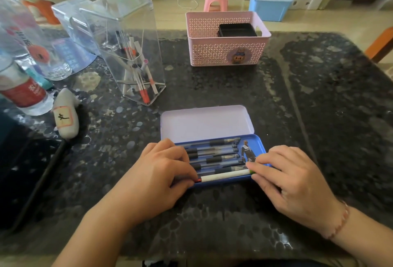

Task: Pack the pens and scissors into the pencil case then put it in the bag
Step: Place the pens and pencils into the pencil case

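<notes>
Packing step. A white pen (225, 175) is pinched at its ends between the left hand (163, 173) and right hand (291, 177), at the near edge of the open pencil case (207, 123), just beyond the fingertips. Scissors are not seen; the lid is probably to be closed afterwards.

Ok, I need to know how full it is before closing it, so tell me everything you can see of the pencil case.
The pencil case is a shallow, rounded-corner box that looks like painted metal, lying open on the dark table. Its blue tray holds about six dark-gripped clear pens lying lengthwise, plus a white pen along the near edge. A printed figure shows on the tray floor at right. The pale lilac lid is hinged back, away from the person. The left hand and right hand touch the white pen's ends.
</notes>
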`<state>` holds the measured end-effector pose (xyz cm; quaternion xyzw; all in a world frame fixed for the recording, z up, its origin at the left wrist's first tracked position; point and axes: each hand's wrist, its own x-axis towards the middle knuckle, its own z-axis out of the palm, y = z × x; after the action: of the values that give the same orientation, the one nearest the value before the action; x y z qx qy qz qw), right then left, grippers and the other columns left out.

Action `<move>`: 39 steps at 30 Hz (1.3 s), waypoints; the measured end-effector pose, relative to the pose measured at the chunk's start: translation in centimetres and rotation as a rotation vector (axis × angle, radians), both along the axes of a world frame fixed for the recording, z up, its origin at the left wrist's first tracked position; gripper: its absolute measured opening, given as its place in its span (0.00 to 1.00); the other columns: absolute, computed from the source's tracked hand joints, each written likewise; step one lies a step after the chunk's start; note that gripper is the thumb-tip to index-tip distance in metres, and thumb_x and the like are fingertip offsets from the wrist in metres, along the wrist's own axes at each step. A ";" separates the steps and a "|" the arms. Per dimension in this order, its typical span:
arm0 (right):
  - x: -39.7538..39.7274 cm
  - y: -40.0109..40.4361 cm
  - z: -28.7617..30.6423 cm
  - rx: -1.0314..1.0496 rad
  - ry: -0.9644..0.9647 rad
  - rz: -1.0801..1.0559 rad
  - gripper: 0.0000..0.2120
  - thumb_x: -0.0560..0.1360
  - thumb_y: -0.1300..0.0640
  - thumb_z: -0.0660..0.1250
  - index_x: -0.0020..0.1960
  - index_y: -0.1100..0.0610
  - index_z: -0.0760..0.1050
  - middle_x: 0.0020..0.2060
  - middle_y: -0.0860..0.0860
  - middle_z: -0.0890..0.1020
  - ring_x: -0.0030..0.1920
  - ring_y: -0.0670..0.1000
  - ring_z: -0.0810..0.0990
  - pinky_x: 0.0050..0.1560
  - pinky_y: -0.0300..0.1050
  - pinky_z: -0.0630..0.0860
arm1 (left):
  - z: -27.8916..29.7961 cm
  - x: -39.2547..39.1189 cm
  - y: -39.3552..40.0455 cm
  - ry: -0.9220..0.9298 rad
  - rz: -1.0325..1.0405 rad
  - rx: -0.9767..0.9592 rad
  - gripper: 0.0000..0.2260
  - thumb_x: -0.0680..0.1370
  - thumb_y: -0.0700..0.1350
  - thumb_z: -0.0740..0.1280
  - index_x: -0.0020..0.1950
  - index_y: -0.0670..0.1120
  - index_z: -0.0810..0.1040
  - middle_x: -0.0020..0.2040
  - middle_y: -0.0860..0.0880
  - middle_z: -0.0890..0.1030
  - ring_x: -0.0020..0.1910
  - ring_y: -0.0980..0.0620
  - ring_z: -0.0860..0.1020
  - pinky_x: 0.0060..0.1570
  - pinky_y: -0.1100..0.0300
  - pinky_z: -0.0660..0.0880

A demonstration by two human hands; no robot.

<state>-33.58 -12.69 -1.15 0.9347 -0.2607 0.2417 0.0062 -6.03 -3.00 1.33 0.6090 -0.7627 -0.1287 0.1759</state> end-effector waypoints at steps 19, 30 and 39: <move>5.7 2.0 2.6 0.140 0.076 0.129 0.11 0.75 0.49 0.65 0.56 0.50 0.78 0.46 0.47 0.79 0.45 0.51 0.76 0.41 0.49 0.75 | 1.2 0.5 0.5 0.039 0.121 0.066 0.03 0.70 0.52 0.68 0.41 0.57 0.80 0.36 0.62 0.73 0.41 0.59 0.72 0.45 0.58 0.73; 7.2 1.6 1.6 0.149 0.242 0.221 0.09 0.78 0.52 0.60 0.55 0.49 0.76 0.44 0.48 0.76 0.41 0.49 0.72 0.35 0.45 0.72 | 1.9 -0.1 0.6 0.033 0.112 0.155 0.05 0.72 0.48 0.69 0.44 0.57 0.83 0.34 0.62 0.72 0.41 0.59 0.73 0.46 0.61 0.72; 5.8 1.0 1.2 0.225 0.138 0.138 0.07 0.78 0.51 0.63 0.47 0.51 0.78 0.42 0.46 0.78 0.42 0.48 0.74 0.41 0.46 0.76 | 2.7 -1.8 0.6 -0.020 0.272 0.236 0.07 0.76 0.51 0.63 0.48 0.55 0.81 0.43 0.58 0.80 0.42 0.58 0.75 0.47 0.63 0.72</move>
<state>-27.80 -11.66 0.06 0.9595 -0.2204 0.1459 -0.0973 -7.80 -2.40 4.02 0.7240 -0.6548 -0.1862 0.1113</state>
